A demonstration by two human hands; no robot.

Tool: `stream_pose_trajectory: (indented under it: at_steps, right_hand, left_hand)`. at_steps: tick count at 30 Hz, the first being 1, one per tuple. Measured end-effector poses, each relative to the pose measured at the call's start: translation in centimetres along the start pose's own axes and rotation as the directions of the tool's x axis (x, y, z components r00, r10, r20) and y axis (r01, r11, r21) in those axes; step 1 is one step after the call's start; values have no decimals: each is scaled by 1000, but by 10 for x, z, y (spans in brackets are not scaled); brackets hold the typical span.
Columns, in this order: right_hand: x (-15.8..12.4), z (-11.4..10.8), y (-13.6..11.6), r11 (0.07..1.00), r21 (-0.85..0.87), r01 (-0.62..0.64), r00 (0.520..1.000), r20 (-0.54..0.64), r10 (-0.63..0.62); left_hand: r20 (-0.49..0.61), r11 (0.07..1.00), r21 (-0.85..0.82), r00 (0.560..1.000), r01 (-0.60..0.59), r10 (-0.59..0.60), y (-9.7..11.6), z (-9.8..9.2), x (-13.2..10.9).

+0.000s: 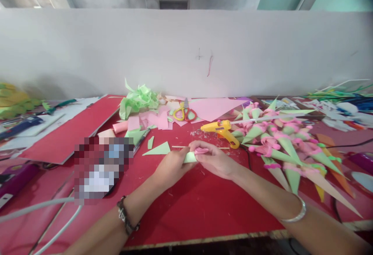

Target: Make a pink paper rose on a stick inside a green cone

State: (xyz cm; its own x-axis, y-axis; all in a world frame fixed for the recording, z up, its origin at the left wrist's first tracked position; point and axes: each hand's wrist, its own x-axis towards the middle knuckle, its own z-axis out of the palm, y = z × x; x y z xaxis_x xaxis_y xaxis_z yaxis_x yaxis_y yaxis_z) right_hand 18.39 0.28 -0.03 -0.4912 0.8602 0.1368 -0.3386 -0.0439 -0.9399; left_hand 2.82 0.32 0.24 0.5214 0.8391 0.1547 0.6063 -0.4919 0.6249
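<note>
Above the red table, my left hand (171,167) is closed around a light green wrap (190,157). A pink rolled paper flower (201,151) shows at its right end, and the fingers of my right hand (218,161) are closed on it. Palms and fingers hide most of the piece. Just behind my hands lies a thin pale stick (176,146). Pale green paper cut to a point (159,149) rests to the left of it. A yellow glue gun (220,129) lies on its side beyond my right hand, a clear glue stick at its rear.
Finished pink-and-green paper cones (279,140) are heaped at the right. Scissors (185,112) lie among pink paper pieces (159,119) at the back, near crumpled green paper (140,99). A pixelated item (100,173) and white cable (37,207) are at left. A pale wall (175,53) stands behind.
</note>
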Motion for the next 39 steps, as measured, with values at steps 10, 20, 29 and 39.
stream_pose_trajectory:
  at_steps: [10, 20, 29, 39]
  right_hand:
    - [-4, -1, -7, 931, -346, 116, 993, 68, -98]
    - [-9, 9, -12, 723, -633, 277, 960, 145, -242]
    - [-11, 10, -17, 692, -651, 314, 949, 195, -247]
    - [-11, 14, -14, 645, -670, 367, 923, 180, -339]
  left_hand:
    - [-24, 961, -270, 998, -59, 55, 7, 1, 1]
    - [6, 981, -187, 998, -60, 62, -2, 6, 2]
    - [85, 926, -376, 995, -10, 46, -1, 7, 0]
    - [90, 939, -341, 992, -49, 85, 0, 6, 2]
